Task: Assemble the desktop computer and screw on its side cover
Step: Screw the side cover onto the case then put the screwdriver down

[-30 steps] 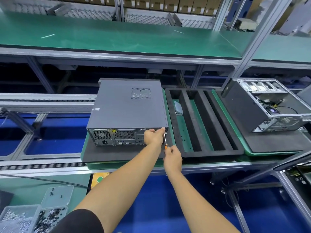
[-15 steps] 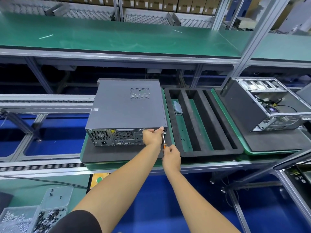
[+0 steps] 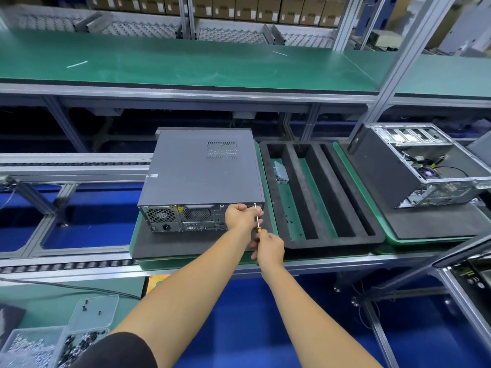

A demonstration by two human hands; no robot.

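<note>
The case (image 3: 202,176) is lying flat on a black foam pad (image 3: 164,243) on the conveyor, cover (image 3: 196,168) already on top and rear panel facing the person, so the step in hand looks like driving a cover screw at the rear right corner. The right hand (image 3: 269,248) is curling round the orange handle of the screwdriver (image 3: 257,220), its shaft angling up to that corner, while the left hand (image 3: 241,216) is resting against the rear panel, fingers bent beside the shaft, seemingly steadying it. Next, the tip probably needs keeping square in the screw head while turning. The screw itself is hiding behind the fingers, and whether the left hand is pinching the shaft is hard to tell.
</note>
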